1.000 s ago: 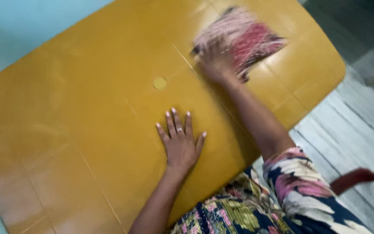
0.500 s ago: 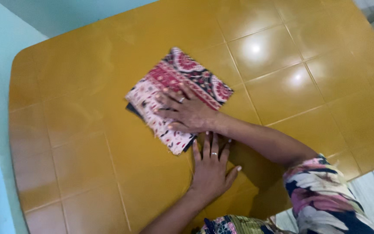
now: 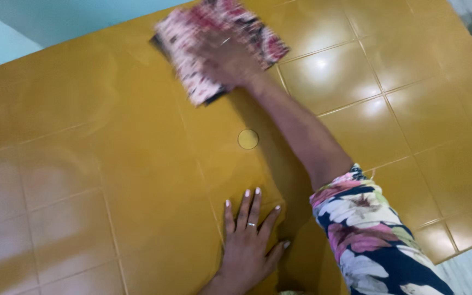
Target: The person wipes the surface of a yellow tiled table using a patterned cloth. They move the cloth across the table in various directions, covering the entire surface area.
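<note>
At the far edge of the yellow table [image 3: 72,164], my right hand [image 3: 225,57] now presses flat on the folded patterned cloth [image 3: 192,33], pushed away from mid-table, so wiping continues, while my left hand [image 3: 249,240] rests spread and empty.

A folded red-and-pink patterned cloth [image 3: 214,46] lies on the glossy yellow plastic table [image 3: 83,164] at upper centre, under the right hand [image 3: 226,59]. The left hand [image 3: 249,243] rests flat at lower centre, below the small round table plug [image 3: 248,139].
</note>
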